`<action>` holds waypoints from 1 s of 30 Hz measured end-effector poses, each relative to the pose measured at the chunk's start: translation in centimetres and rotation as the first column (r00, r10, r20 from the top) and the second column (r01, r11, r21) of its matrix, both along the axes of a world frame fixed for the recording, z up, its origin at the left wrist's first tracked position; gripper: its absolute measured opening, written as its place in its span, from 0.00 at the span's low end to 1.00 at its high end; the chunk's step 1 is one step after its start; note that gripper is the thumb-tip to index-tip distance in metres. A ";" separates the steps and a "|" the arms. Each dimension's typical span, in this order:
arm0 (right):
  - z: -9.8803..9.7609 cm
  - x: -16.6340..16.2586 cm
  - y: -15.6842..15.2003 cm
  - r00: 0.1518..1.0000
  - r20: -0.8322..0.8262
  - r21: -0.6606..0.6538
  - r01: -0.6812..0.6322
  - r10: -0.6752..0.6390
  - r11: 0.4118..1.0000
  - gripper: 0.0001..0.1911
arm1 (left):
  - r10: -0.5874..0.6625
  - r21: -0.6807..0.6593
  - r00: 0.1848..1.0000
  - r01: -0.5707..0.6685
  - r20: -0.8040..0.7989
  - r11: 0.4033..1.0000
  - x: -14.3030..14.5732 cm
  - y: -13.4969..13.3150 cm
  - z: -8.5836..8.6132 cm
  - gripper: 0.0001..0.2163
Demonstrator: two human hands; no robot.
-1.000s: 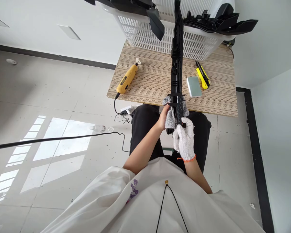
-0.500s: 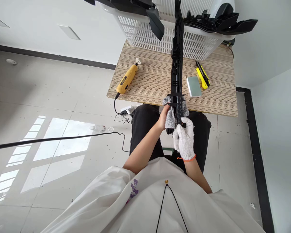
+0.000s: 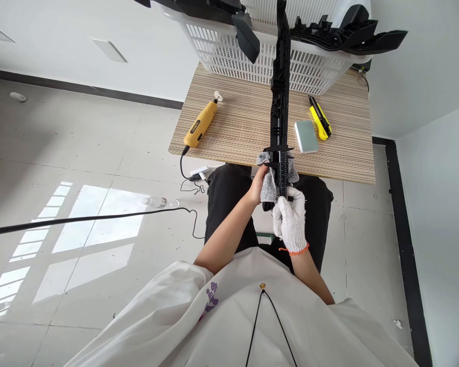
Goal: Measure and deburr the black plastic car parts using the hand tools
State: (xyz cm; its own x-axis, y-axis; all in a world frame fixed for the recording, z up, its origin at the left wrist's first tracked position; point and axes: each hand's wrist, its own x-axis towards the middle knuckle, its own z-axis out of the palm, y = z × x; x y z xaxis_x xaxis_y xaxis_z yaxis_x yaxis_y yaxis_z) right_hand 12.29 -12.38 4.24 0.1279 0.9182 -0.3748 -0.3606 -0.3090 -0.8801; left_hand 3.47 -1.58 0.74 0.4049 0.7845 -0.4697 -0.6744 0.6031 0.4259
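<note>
A long black plastic part [image 3: 279, 86] reaches from my lap across the table toward the basket. My bare left hand [image 3: 257, 184] is closed around its near end through a grey cloth [image 3: 268, 187]. A black caliper [image 3: 283, 176] with a marked scale lies along the part, its jaws sticking out sideways at the table edge. My right hand [image 3: 291, 219], in a white knit glove with an orange cuff edge, pinches the caliper's lower end. The fingertips of my left hand are partly hidden by the cloth.
On the wooden table [image 3: 237, 122] lie a yellow rotary tool [image 3: 201, 125], a grey-green block [image 3: 306, 136] and a yellow utility knife [image 3: 320, 118]. A white basket [image 3: 229, 53] holding more black parts stands behind. On the floor are a plastic bottle [image 3: 154, 202] and a black cable [image 3: 99, 217].
Almost nothing differs. The thumb side of my gloved right hand has shifted very slightly on the caliper; my left hand keeps its hold.
</note>
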 end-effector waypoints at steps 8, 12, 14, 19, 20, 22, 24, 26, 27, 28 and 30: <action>-0.2 0.0 -0.3 1.000 -0.008 0.011 -0.003 0.003 1.000 0.26 | -0.042 -0.064 0.999 0.043 0.013 0.997 -0.2 -0.2 0.2 0.17; -0.3 0.1 -0.2 1.000 -0.006 0.024 0.010 -0.010 1.000 0.26 | -0.024 -0.059 1.000 0.025 0.010 0.998 -0.3 -0.2 0.2 0.18; -0.3 0.1 0.0 1.000 -0.002 0.019 0.016 -0.016 1.000 0.26 | -0.025 -0.060 1.000 0.025 0.011 0.998 -0.2 -0.2 0.4 0.18; -0.4 0.1 -0.4 1.000 0.021 0.014 -0.022 0.022 1.000 0.27 | -0.025 -0.073 1.000 0.026 0.012 0.997 -0.2 -0.1 0.4 0.18; -0.4 0.1 -0.6 0.999 0.035 0.029 -0.031 0.030 0.999 0.27 | -0.002 -0.067 1.000 0.003 0.005 0.998 -0.1 -0.1 0.4 0.17; -0.4 0.6 -0.8 0.996 0.093 0.094 0.000 -0.009 0.996 0.27 | 0.021 -0.054 1.000 -0.022 -0.005 0.998 -0.1 -0.1 0.4 0.16; -0.1 1.8 -0.3 0.976 0.177 0.185 0.096 -0.129 0.978 0.26 | -0.019 -0.059 1.000 0.018 -0.009 0.998 -0.1 -0.1 0.4 0.17; 0.5 4.0 1.2 0.928 0.264 0.243 0.199 -0.262 0.949 0.25 | -0.084 -0.074 0.996 0.083 -0.015 0.994 -0.2 -0.1 0.5 0.20; 0.9 5.3 2.3 0.910 0.301 0.246 0.215 -0.285 0.945 0.24 | -0.100 -0.079 0.995 0.098 -0.024 0.992 -0.2 -0.1 0.5 0.21; 1.2 6.6 3.5 0.883 0.340 0.246 0.248 -0.323 0.937 0.21 | -0.107 -0.074 0.994 0.104 -0.031 0.992 -0.2 -0.1 0.4 0.21; 1.9 9.2 5.8 0.847 0.404 0.193 0.290 -0.346 0.937 0.17 | -0.095 -0.024 0.994 0.094 -0.047 0.995 -0.3 0.0 0.2 0.21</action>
State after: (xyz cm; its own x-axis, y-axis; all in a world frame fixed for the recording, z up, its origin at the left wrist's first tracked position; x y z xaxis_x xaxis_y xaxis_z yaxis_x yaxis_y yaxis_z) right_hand 21.50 -6.63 6.12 0.5419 0.8337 -0.1061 -0.0032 -0.1242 -0.9923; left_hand 3.20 -1.62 0.94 0.4536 0.7330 -0.5069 -0.5930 0.6728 0.4424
